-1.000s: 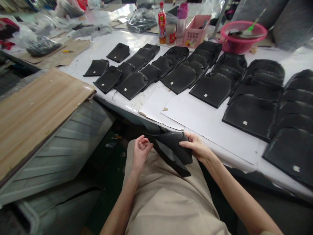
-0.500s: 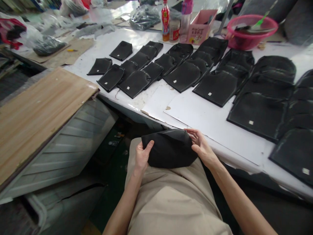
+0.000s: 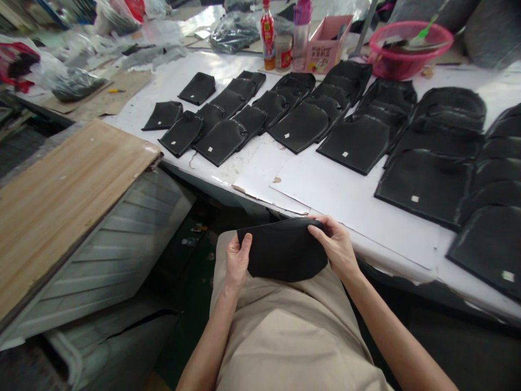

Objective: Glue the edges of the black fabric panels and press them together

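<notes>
A flat black leather-like piece [image 3: 287, 251] lies across my lap, held up between both hands. My left hand [image 3: 238, 259] pinches its left edge, thumb on top and the fingers behind. At the upper right corner, my right hand [image 3: 337, 245] grips the piece with its thumb on the front face; the other fingers are partly hidden behind it. Similar black pieces with small white stickers, such as this one [image 3: 354, 144], lie in overlapping rows on the white-covered table [image 3: 321, 187] in front of me.
A wood-topped cabinet [image 3: 77, 190] stands at my left. Along the table's back are a drink bottle [image 3: 267, 35], a glass jar [image 3: 284, 53], a clear bottle with a purple lid [image 3: 302, 32], a pink box [image 3: 328, 46] and a pink basin [image 3: 407, 51]. Plastic bags [image 3: 79, 81] lie far left.
My right thumb has moved from the piece's right edge onto its front face, up and to the left. The piece's upper fold now looks flatter. My left hand keeps its hold.
</notes>
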{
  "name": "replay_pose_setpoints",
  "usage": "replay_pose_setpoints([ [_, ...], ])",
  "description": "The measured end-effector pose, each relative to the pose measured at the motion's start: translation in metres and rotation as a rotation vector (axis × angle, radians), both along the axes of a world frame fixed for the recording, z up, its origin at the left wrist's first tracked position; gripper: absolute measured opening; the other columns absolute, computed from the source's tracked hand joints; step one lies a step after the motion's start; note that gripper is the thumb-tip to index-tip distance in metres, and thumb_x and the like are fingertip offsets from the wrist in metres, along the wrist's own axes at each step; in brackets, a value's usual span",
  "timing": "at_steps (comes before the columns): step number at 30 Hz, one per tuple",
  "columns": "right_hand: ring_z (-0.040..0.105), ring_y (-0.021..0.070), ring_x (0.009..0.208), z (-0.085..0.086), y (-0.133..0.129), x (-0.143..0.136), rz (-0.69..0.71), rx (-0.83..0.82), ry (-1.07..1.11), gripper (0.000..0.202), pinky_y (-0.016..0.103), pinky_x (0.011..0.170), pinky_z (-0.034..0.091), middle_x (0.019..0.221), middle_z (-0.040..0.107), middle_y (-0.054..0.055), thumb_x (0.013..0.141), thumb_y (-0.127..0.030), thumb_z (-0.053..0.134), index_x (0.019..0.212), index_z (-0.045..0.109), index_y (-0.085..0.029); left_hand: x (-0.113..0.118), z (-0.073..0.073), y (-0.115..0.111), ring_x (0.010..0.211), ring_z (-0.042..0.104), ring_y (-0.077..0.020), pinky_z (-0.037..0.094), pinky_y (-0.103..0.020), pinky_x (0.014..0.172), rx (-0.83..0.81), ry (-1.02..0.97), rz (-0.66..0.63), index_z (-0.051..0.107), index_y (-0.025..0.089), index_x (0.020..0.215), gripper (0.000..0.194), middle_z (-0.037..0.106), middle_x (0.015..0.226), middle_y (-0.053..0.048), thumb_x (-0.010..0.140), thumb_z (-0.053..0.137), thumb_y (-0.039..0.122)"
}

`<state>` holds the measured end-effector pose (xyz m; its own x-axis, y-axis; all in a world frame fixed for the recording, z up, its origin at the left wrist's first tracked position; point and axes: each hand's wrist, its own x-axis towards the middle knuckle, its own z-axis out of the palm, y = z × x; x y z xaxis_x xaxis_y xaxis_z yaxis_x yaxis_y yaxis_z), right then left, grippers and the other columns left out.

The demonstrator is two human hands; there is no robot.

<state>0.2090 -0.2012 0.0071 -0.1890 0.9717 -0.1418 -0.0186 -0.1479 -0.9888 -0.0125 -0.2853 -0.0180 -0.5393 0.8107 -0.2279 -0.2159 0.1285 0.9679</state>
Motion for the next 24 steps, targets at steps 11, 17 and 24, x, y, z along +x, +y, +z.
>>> replay_pose_setpoints([
  [11, 0.061, 0.0189, 0.093, -0.003, 0.000, 0.001, 0.013, -0.034, 0.062, 0.031, 0.029, 0.082, 0.047, 0.106, 0.069, 0.003, 0.085, -0.048, 0.076, 0.082, 0.055, -0.024, -0.001, 0.001, 0.003, 0.077, 0.062, -0.0143, 0.049, -0.023, 0.073, 0.010, 0.006, 0.088, 0.068, 0.018, 0.079, 0.038, 0.069, 0.080, -0.001, 0.088, 0.070, 0.054],
  [17, 0.062, 0.0193, 0.090, -0.004, -0.003, -0.002, -0.043, -0.026, 0.051, 0.030, 0.031, 0.082, 0.048, 0.100, 0.070, 0.003, 0.087, -0.051, 0.072, 0.087, 0.057, -0.025, -0.001, 0.000, 0.000, 0.079, 0.061, -0.0141, 0.049, -0.023, 0.077, -0.003, 0.114, 0.088, 0.068, 0.018, 0.085, 0.037, 0.068, 0.083, 0.000, 0.088, 0.069, 0.055],
  [24, 0.063, 0.0204, 0.094, -0.003, -0.006, -0.009, -0.132, 0.028, 0.052, 0.031, 0.033, 0.086, 0.049, 0.105, 0.071, 0.004, 0.087, -0.049, 0.073, 0.087, 0.052, -0.027, -0.001, 0.000, -0.001, 0.081, 0.064, -0.0140, 0.051, -0.023, 0.078, -0.011, 0.049, 0.083, 0.067, 0.019, 0.085, 0.036, 0.070, 0.086, 0.000, 0.087, 0.070, 0.055],
])
